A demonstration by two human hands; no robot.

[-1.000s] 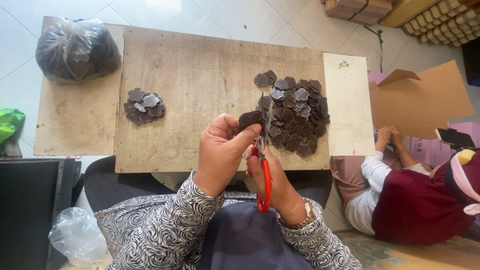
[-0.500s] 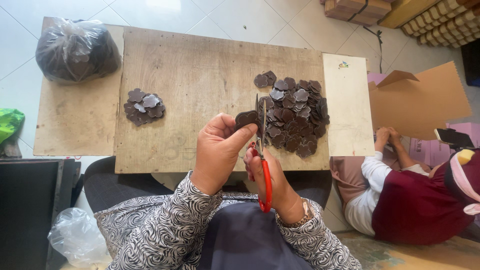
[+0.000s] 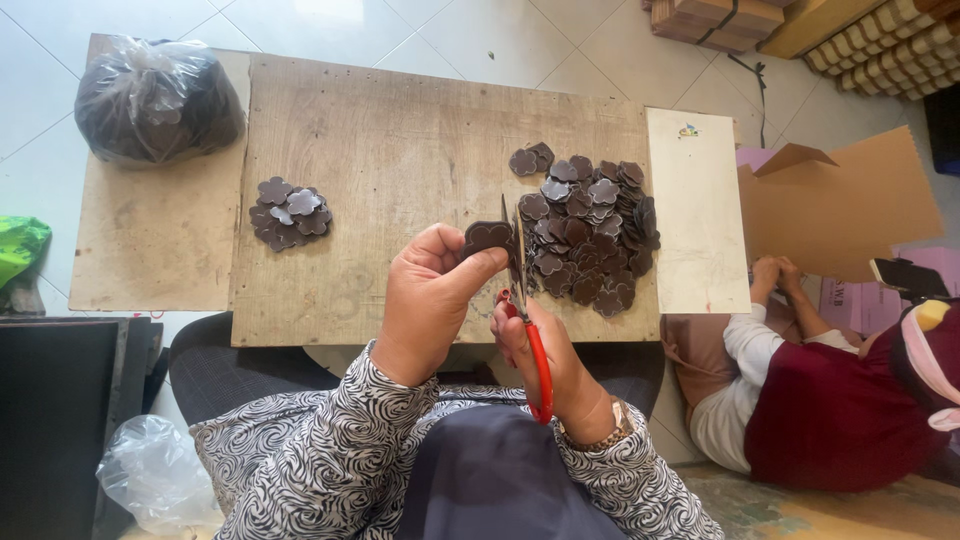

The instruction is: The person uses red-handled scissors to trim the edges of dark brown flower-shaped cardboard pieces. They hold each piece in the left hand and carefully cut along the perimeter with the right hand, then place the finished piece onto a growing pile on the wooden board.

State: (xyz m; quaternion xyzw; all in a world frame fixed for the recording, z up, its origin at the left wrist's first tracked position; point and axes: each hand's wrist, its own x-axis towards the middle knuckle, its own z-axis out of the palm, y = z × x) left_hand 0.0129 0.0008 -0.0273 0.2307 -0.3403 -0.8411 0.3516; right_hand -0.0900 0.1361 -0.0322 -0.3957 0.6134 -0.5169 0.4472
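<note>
On the wooden board (image 3: 400, 130) we find a small pile of flower-shaped pieces (image 3: 289, 212) at left and a large pile (image 3: 590, 235) at right; a tied plastic bag (image 3: 155, 98) lies beyond the left pile, a cardboard box (image 3: 840, 205) on the floor right of the board

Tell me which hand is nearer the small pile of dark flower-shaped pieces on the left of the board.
Left. The left hand sits right of and below the small pile, pinching one dark piece. The right hand, working red-handled scissors, is farther right.
</note>
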